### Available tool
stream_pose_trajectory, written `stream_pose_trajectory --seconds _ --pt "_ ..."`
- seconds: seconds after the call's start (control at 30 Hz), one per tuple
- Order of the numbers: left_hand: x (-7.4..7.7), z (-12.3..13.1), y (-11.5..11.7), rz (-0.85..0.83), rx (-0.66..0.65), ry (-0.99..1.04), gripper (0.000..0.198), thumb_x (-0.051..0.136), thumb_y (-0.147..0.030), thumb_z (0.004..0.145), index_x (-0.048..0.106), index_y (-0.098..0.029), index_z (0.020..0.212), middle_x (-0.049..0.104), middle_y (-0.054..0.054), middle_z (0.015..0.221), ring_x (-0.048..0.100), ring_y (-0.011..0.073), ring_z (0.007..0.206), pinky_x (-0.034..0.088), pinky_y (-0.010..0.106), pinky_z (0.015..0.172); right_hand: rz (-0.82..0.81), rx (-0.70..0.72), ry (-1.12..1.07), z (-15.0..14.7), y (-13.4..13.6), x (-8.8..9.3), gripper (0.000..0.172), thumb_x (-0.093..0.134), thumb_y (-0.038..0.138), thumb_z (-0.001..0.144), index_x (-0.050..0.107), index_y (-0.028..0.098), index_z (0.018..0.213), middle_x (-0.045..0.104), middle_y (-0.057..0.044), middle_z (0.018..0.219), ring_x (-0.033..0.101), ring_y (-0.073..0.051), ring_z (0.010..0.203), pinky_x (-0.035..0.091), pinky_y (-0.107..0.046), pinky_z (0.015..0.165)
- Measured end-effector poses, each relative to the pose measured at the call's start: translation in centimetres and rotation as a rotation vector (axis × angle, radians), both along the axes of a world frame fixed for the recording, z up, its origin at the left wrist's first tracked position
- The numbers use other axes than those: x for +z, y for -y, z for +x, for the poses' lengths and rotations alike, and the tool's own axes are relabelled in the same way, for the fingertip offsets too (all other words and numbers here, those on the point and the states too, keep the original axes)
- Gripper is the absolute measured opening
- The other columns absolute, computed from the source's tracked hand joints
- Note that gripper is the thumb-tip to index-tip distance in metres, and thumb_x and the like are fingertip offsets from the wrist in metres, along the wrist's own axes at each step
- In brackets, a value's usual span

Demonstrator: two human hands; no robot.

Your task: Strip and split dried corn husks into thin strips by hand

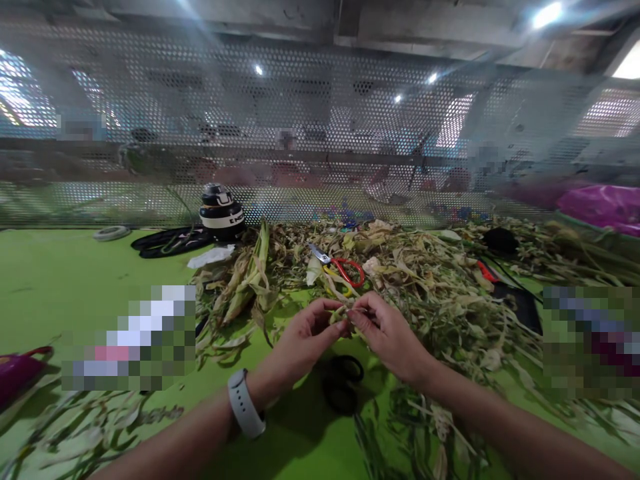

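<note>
In the middle of the head view, my left hand point(311, 328) and my right hand point(389, 337) meet, thumbs and fingertips pinched together. Between them is a thin, pale green-yellow dried plant strip point(341, 313), partly covered by the fingers. Just beyond the hands, scissors with red handles point(347, 270) rest on the heap of dried leaves point(430, 283). A yellow loop point(338, 288) shows under them. Black-handled scissors point(345, 380) lie on the green table below my hands, in shadow. A pale wristband point(246, 403) is round my left wrist.
A perforated metal screen point(310, 133) stands behind the green table point(50, 280). Left of the heap are a black-and-white jug point(221, 217), a flat black item point(167, 241) and a tape roll point(111, 233). Greener stems point(373, 443) lie near the front. A purple bag point(603, 207) is far right.
</note>
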State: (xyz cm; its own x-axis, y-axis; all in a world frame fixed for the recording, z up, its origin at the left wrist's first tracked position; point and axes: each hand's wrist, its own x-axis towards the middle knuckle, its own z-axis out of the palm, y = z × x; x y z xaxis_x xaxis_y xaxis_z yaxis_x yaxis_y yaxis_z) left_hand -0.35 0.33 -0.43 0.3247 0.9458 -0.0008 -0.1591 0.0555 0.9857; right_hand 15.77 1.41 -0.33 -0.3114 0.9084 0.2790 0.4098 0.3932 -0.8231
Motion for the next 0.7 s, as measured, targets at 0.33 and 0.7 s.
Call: stream_pose_trajectory --seconds 0.33,0.7 --pt "0.0 -0.3 -0.3 -0.071 -0.066 0.047 0.025 0.071 -0.025 0.069 0.06 -0.015 0.09 0.067 0.002 0.077 0.059 0.0119 0.07 0.044 0.024 0.069 -0.096 0.046 -0.081 0.3 -0.4 -0.6 0.02 0.048 0.037 0.087 0.05 0.018 0.083 0.052 0.002 0.068 0.048 -0.011 0.061 0.038 -0.022 0.055" --pt "0.3 -1.0 -0.6 -0.2 -0.106 0.133 0.022 0.066 -0.01 0.066 0.061 -0.017 0.086 0.066 0.0 0.071 0.061 0.0113 0.066 0.046 0.024 0.072 -0.161 0.04 -0.12 0.6 -0.7 -0.2 0.024 0.053 0.041 0.083 0.049 0.018 0.08 0.051 0.003 0.063 0.046 -0.01 0.055 0.037 -0.021 0.047"
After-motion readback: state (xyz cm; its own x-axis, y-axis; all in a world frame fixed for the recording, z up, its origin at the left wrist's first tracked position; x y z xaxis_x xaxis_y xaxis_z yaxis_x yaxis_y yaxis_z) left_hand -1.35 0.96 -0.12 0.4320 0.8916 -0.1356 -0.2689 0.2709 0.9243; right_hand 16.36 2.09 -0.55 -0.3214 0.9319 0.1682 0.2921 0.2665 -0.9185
